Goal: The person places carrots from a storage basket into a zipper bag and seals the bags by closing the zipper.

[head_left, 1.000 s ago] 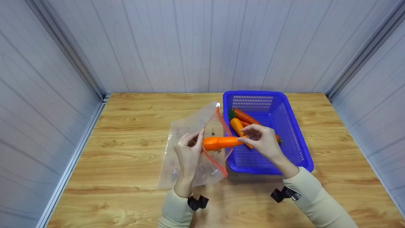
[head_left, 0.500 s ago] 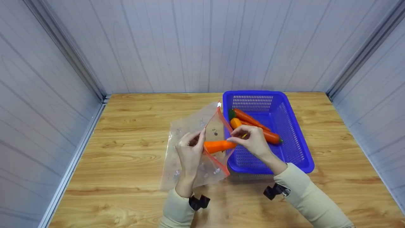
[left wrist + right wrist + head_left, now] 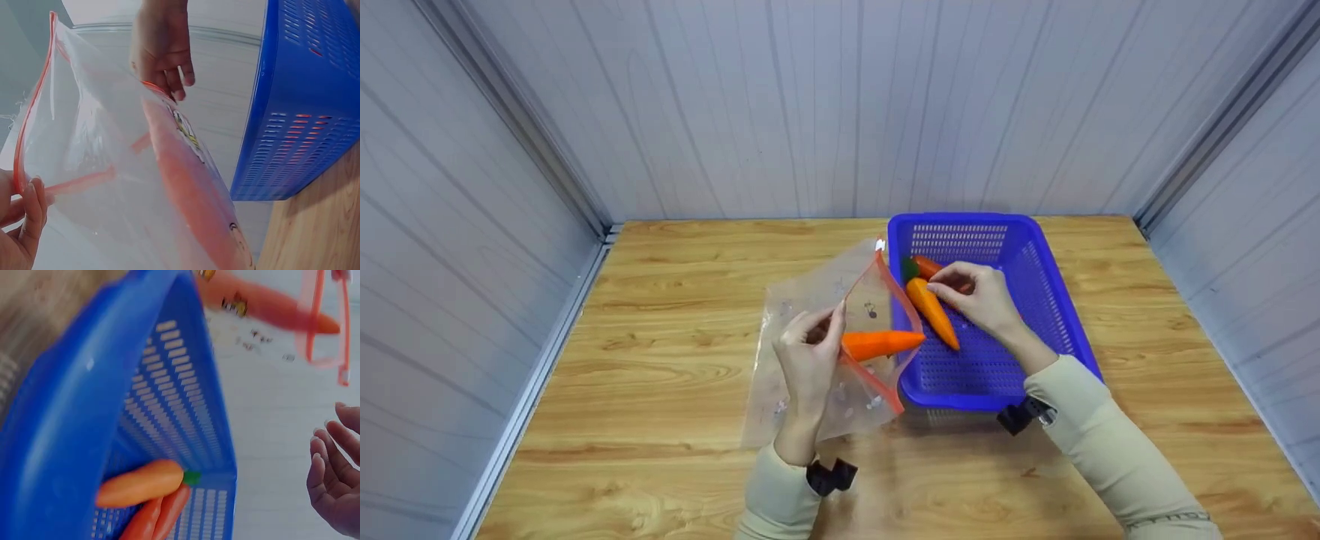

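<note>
My left hand (image 3: 808,349) pinches the near edge of the opening of a clear zip bag (image 3: 802,300) with an orange zip strip. An orange carrot (image 3: 881,344) lies inside the bag, its thick end hidden behind my left hand and its tip at the mouth. Over the blue basket (image 3: 1065,322) hangs my right hand (image 3: 979,296), fingers loosely curled and holding nothing. Beneath it an orange-yellow carrot (image 3: 934,313) with a green top rests in the basket. Redder carrots (image 3: 169,512) lie beside that one, partly covered by my right hand in the head view.
The basket stands right of the bag, close against its mouth. A wood-grain table (image 3: 660,322) spreads under everything. Pale panel walls (image 3: 735,112) enclose the back and both sides. A black wrist camera (image 3: 831,477) sits on my left sleeve, another on the right.
My right hand has pushed the carrot farther into the bag and let go of its tip. It has then moved right, over the basket. The left hand has kept its pinch on the bag.
</note>
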`<action>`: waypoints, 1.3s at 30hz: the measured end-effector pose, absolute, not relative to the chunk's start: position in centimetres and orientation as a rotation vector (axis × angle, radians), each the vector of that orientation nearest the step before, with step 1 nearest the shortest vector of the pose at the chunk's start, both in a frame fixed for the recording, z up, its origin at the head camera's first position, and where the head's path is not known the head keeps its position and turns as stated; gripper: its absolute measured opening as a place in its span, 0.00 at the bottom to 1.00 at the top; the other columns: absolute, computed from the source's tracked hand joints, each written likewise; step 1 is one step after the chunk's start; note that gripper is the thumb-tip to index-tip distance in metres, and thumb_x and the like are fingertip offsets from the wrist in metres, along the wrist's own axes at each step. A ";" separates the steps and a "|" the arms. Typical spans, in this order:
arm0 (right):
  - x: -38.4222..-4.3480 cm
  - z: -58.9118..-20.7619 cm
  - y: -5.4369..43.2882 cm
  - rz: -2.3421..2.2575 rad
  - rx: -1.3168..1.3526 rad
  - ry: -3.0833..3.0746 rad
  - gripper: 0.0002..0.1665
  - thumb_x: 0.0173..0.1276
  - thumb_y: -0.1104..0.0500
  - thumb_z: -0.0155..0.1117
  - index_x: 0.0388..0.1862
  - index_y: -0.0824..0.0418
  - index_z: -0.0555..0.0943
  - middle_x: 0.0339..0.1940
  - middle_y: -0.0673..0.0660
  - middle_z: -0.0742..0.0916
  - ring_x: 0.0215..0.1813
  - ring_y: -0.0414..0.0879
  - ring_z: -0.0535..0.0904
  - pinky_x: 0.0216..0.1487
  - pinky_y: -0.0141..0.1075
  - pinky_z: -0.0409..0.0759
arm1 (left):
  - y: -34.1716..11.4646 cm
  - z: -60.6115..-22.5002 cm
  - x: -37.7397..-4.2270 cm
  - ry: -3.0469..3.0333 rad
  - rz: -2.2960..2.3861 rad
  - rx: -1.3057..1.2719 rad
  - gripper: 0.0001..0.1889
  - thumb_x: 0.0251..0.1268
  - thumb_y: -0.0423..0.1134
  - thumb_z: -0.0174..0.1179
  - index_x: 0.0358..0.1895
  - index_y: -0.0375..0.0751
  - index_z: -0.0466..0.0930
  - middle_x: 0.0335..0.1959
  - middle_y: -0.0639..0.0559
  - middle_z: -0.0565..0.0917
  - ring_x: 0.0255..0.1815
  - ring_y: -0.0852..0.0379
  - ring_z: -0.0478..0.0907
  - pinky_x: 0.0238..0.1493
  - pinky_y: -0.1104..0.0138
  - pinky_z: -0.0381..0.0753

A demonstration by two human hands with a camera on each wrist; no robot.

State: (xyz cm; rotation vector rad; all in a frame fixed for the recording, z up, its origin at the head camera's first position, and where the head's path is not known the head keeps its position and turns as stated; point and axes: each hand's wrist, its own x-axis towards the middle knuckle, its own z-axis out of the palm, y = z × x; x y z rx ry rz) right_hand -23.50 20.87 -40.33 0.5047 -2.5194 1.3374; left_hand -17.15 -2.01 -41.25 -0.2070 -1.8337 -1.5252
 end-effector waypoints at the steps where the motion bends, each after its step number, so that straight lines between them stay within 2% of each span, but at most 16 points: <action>1: -23.9 -40.5 21.2 1.314 0.495 -2.542 0.09 0.56 0.58 0.65 0.31 0.64 0.82 0.28 0.54 0.84 0.26 0.44 0.77 0.27 0.28 0.74 | -2.0 -41.2 -17.1 -1.833 -1.522 -0.209 0.06 0.54 0.34 0.62 0.24 0.35 0.84 0.16 0.52 0.77 0.13 0.61 0.68 0.13 0.74 0.69; 4: -25.1 -41.2 22.1 1.245 0.467 -2.607 0.08 0.56 0.60 0.65 0.32 0.65 0.82 0.28 0.55 0.84 0.27 0.45 0.77 0.29 0.30 0.74 | -2.1 -41.3 -17.1 -1.833 -1.523 -0.208 0.06 0.54 0.34 0.61 0.25 0.35 0.84 0.15 0.52 0.76 0.13 0.61 0.68 0.13 0.74 0.68; 12: -28.2 -42.9 24.7 1.084 0.424 -2.780 0.11 0.56 0.65 0.63 0.37 0.70 0.79 0.32 0.63 0.83 0.34 0.52 0.78 0.37 0.43 0.75 | -2.3 -41.2 -17.1 -1.847 -1.507 -0.210 0.07 0.54 0.33 0.61 0.23 0.34 0.84 0.15 0.52 0.77 0.14 0.60 0.69 0.15 0.73 0.70; 17: -29.8 -44.0 26.3 1.040 0.364 -2.873 0.13 0.56 0.65 0.63 0.40 0.72 0.78 0.35 0.66 0.82 0.38 0.55 0.78 0.41 0.45 0.75 | -2.3 -41.3 -17.1 -1.848 -1.498 -0.217 0.06 0.54 0.33 0.61 0.24 0.35 0.84 0.15 0.52 0.77 0.14 0.61 0.69 0.14 0.73 0.69; 25: -31.4 -46.1 28.7 1.112 0.154 -2.963 0.19 0.57 0.62 0.63 0.45 0.73 0.75 0.39 0.69 0.81 0.42 0.58 0.76 0.45 0.46 0.73 | -2.4 -41.1 -16.9 -1.866 -1.512 -0.188 0.05 0.52 0.32 0.62 0.25 0.33 0.84 0.16 0.50 0.77 0.14 0.59 0.69 0.14 0.72 0.70; 33: -32.0 -47.7 29.4 1.340 -0.132 -2.938 0.26 0.57 0.57 0.64 0.49 0.73 0.73 0.45 0.71 0.79 0.47 0.59 0.74 0.49 0.46 0.71 | -2.3 -41.5 -17.1 -1.885 -1.512 -0.206 0.08 0.55 0.36 0.61 0.25 0.34 0.84 0.16 0.53 0.76 0.14 0.61 0.68 0.13 0.73 0.69; 39: -32.3 -48.8 29.6 1.326 -0.222 -2.943 0.29 0.55 0.54 0.65 0.50 0.72 0.73 0.46 0.70 0.78 0.48 0.59 0.74 0.50 0.44 0.71 | -2.4 -42.6 -17.7 -1.852 -1.490 -0.242 0.07 0.55 0.36 0.61 0.25 0.36 0.84 0.15 0.55 0.75 0.13 0.64 0.68 0.13 0.74 0.69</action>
